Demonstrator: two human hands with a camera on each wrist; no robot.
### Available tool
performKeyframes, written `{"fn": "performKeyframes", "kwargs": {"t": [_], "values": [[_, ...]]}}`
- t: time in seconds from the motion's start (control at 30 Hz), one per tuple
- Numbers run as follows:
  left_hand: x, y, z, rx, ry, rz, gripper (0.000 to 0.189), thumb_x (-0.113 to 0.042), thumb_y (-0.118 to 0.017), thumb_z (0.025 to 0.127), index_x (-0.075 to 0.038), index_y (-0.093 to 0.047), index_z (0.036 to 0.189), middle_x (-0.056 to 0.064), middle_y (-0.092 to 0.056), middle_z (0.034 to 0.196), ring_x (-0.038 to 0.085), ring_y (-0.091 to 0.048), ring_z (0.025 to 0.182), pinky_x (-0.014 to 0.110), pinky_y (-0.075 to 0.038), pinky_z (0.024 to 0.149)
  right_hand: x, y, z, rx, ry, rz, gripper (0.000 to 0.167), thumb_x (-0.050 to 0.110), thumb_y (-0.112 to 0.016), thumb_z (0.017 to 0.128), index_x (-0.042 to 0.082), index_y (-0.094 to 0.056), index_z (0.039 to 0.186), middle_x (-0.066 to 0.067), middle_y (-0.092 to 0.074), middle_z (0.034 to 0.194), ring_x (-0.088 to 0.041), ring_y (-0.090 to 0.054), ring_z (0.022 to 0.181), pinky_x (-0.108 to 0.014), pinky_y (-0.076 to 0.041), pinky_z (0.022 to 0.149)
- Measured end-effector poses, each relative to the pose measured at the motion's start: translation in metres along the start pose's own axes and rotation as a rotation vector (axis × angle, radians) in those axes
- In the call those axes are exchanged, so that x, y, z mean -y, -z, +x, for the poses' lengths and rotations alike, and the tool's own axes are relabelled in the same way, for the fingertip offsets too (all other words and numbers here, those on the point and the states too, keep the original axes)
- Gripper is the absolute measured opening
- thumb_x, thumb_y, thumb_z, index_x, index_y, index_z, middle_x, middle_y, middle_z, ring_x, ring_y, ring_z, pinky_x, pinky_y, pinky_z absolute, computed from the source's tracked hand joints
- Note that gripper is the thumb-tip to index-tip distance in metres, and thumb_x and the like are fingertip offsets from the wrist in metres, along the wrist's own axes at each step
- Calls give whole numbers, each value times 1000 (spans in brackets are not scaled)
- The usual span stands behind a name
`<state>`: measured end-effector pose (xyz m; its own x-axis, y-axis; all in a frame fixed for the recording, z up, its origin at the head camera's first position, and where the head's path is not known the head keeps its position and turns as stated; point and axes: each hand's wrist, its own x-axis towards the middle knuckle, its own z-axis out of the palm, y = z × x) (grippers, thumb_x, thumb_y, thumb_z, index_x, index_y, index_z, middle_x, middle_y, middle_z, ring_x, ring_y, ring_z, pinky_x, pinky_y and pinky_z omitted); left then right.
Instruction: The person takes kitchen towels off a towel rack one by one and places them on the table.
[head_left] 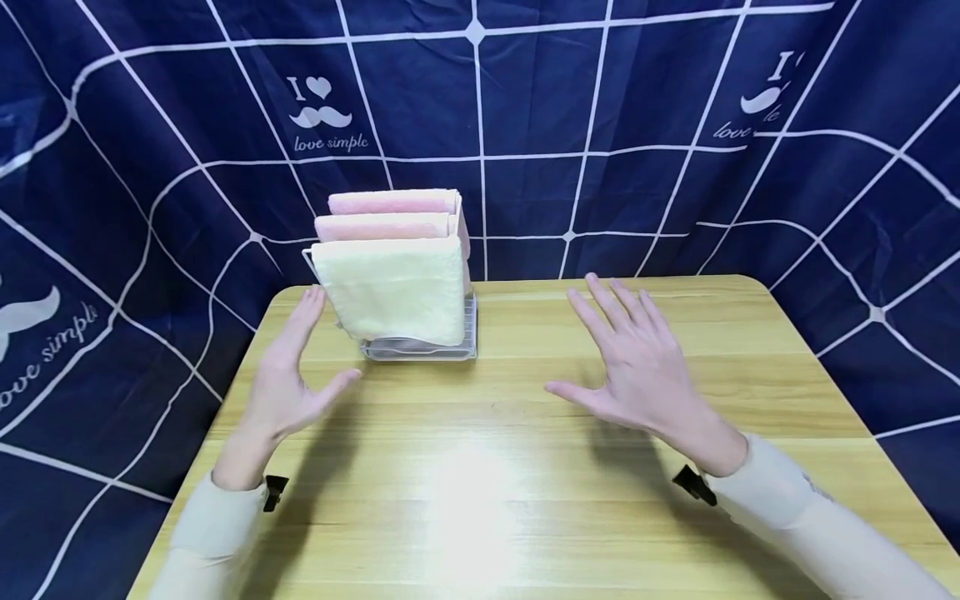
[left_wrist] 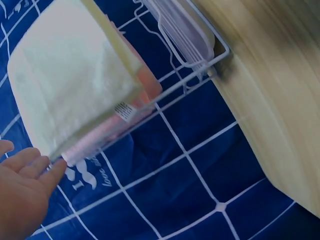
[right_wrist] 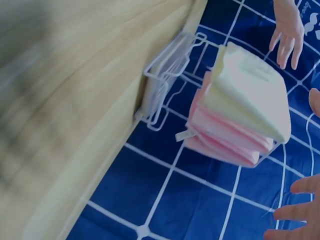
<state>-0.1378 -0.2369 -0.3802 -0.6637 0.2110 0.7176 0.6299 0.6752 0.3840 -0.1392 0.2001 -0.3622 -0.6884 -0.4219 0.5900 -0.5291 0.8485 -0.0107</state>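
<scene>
A white wire rack (head_left: 420,357) stands at the back left of the table, with a tray in its base. Over its bars hang a cream towel (head_left: 390,287) in front and two pink towels (head_left: 393,202) behind. My left hand (head_left: 288,371) is beside the rack's left side, fingers extended and thumb apart; it holds nothing. In the head view I cannot tell whether its fingertips touch the towel. Farther right, my right hand (head_left: 637,362) hovers over the table with fingers spread, apart from the rack. A small white label (left_wrist: 125,111) shows on a pink towel.
The wooden table (head_left: 525,433) has rounded back corners. A dark blue curtain with white lines (head_left: 540,100) hangs behind it and at both sides. Black wrist straps (head_left: 695,485) show at the sleeve cuffs.
</scene>
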Motion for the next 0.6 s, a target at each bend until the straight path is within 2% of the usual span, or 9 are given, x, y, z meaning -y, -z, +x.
{"fn": "performKeyframes", "kwargs": {"t": [0.1, 0.2, 0.3, 0.37, 0.47, 0.6], "values": [[6, 2, 1, -76, 16, -80, 94, -68, -68, 93, 2, -49, 153, 28, -52, 156, 14, -46, 153, 16, -32, 130, 7, -2, 10, -31, 38, 25, 112, 98, -34, 84, 14, -47, 158, -17, -48, 164, -44, -46, 149, -68, -38, 125], [12, 4, 3, -139, 42, -150, 78, -38, -82, 89, 2, -53, 150, 27, -57, 152, 0, -51, 144, 13, -41, 123, 14, -5, 21, -75, 76, 44, 109, 96, -34, 86, 14, -47, 158, -17, -52, 161, -44, -50, 146, -66, -41, 124], [17, 6, 7, -181, 66, -229, 73, -3, -81, 78, 5, -56, 146, 30, -60, 147, -2, -57, 138, 13, -48, 117, 19, -7, 33, -135, 120, 64, 106, 94, -37, 88, 13, -51, 155, -17, -56, 157, -43, -54, 143, -63, -45, 122], [21, 5, 9, -194, 75, -276, 74, 12, -78, 74, 7, -57, 145, 33, -60, 146, 0, -59, 137, 14, -50, 116, 22, -10, 42, -170, 146, 74, 103, 92, -41, 89, 13, -54, 153, -17, -58, 155, -42, -55, 142, -61, -47, 121], [27, 4, 14, -207, 89, -325, 75, 23, -75, 73, 9, -56, 144, 34, -60, 144, 1, -60, 137, 15, -51, 115, 25, -14, 53, -196, 182, 88, 100, 89, -45, 89, 12, -56, 152, -17, -59, 154, -42, -56, 142, -59, -49, 119], [31, 2, 18, -242, 129, -391, 66, 24, -70, 80, 13, -54, 143, 12, -69, 143, 2, -63, 133, 15, -54, 111, 32, -16, 67, -207, 227, 99, 95, 86, -46, 92, 12, -56, 151, -17, -60, 153, -40, -58, 139, -57, -53, 115]]}}
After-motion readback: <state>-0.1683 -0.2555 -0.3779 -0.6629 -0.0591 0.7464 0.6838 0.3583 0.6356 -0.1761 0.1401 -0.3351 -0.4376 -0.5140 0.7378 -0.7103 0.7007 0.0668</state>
